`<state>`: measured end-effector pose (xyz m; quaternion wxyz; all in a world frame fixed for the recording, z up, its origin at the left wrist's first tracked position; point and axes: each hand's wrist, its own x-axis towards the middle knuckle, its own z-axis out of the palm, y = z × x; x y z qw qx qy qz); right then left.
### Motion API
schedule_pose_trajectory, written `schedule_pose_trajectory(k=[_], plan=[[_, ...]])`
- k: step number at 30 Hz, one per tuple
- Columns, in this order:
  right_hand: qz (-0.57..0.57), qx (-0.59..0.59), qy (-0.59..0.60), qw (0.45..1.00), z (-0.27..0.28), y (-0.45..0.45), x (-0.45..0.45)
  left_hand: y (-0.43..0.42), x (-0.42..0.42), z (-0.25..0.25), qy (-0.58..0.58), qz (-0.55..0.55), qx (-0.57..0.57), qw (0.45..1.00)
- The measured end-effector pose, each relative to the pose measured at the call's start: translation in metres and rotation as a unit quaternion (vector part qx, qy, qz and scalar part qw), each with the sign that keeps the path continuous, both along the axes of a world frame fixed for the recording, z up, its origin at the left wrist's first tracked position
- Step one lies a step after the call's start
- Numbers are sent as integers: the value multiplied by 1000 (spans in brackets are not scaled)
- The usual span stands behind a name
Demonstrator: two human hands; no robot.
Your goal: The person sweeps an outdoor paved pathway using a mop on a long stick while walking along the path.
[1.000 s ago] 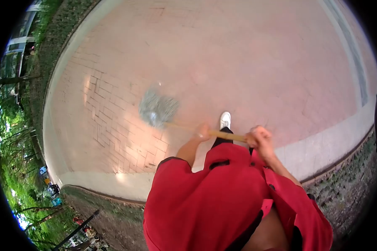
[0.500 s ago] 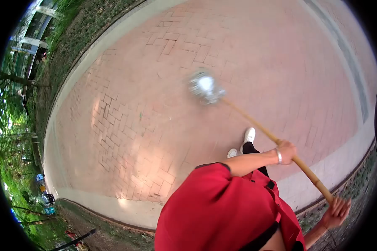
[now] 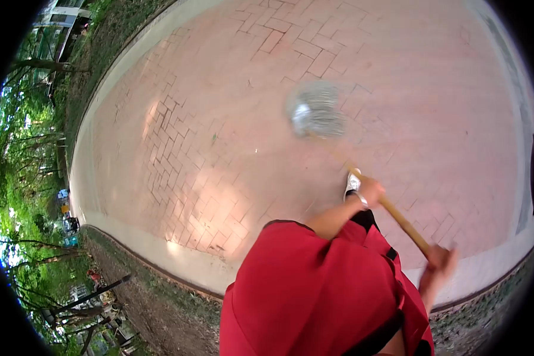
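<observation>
A long broom with a yellow bamboo-like handle slants across the view. Its silvery-grey bristly head is smeared by motion over the pinkish brick paving. My left hand, with a silver band at the wrist, is wrapped round the middle of the handle. Nearer the handle's end, my right hand is closed on it too, its fingers blurred. A white shoe shows just past my left hand, beside the handle.
Pale kerb strips border the paving, with bare soil and low plants beyond. Trees and a building stand at the left. A grey band runs along the right side.
Both hands have moved left with the handle, the right one also upward. The broom head has swung slightly right, and its bristles now spread wider. The view has shifted a little.
</observation>
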<state>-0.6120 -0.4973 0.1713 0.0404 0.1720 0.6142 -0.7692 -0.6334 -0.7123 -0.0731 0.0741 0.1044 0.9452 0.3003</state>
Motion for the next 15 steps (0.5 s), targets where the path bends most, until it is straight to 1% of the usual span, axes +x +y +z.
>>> schedule_pose_trajectory(k=[1, 2, 3, 4, 5, 6, 7, 8, 9, 10, 11, 12, 13, 14, 15], plan=[[81, -51, 26, 995, -21, -33, -14, -36, 2, -24, -117, -18, -89, 989], [87, -44, -37, 995, -46, -65, -25, -76, 4, -43, -170, 26, -156, 973], [160, -81, -48, 983, -66, -98, -39, -126, 13, -39, -76, -13, -135, 988], [212, -69, -99, 970, -75, -130, -51, -169, 17, -47, -165, 4, -171, 971], [242, -123, -66, 960, -77, -167, -64, -204, 15, -31, -234, 52, -150, 959], [254, -132, -61, 956, -79, -179, -78, -231, 11, -17, -298, 106, -127, 940], [248, -169, -30, 953, -80, -192, -94, -247, 4, -17, -295, 123, -136, 938], [242, -204, -7, 949, -82, -200, -104, -254, 2, -23, -252, 126, -149, 948], [226, -182, -74, 954, -84, -186, -114, -257, 0, -31, -211, 128, -159, 956], [200, -155, -57, 966, -79, -178, -122, -250, -16, -7, -213, 118, -162, 956], [170, -125, -40, 977, -71, -162, -131, -233, -39, 29, -216, 105, -162, 957], [131, -56, -64, 988, -67, -134, -143, -216, -55, 31, -178, 97, -139, 969], [175, -132, 17, 976, -71, -92, -157, -196, -78, 49, -191, 62, -130, 971], [115, -140, 13, 983, -57, -54, -163, -173, -98, 68, -183, 21, -122, 975], [91, -150, 61, 983, -31, -31, -163, -152, -115, 87, -146, 18, -60, 987]])
